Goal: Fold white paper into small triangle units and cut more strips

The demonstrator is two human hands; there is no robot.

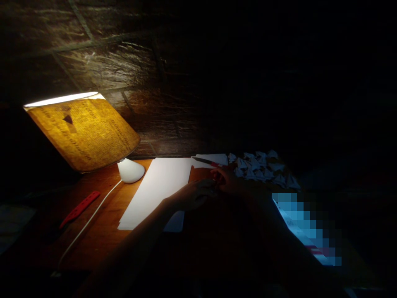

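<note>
The scene is very dark, lit only by a lamp. My left hand point(194, 193) rests on the wooden table beside a stack of white paper sheets point(156, 188), its fingers curled and close to my right hand. My right hand point(225, 179) is closed around the red handles of a pair of scissors point(206, 162), whose blade points left over a small white paper piece point(214, 159). Whether my left hand holds anything is lost in shadow.
A tilted lamp with a yellow printed shade point(85, 132) and white base point(130, 170) stands at the left, its white cord point(89, 221) running forward. A red ruler point(79, 209) lies near it. A pile of folded white paper shapes point(263, 167) sits at the back right. A glowing screen point(305, 231) lies right.
</note>
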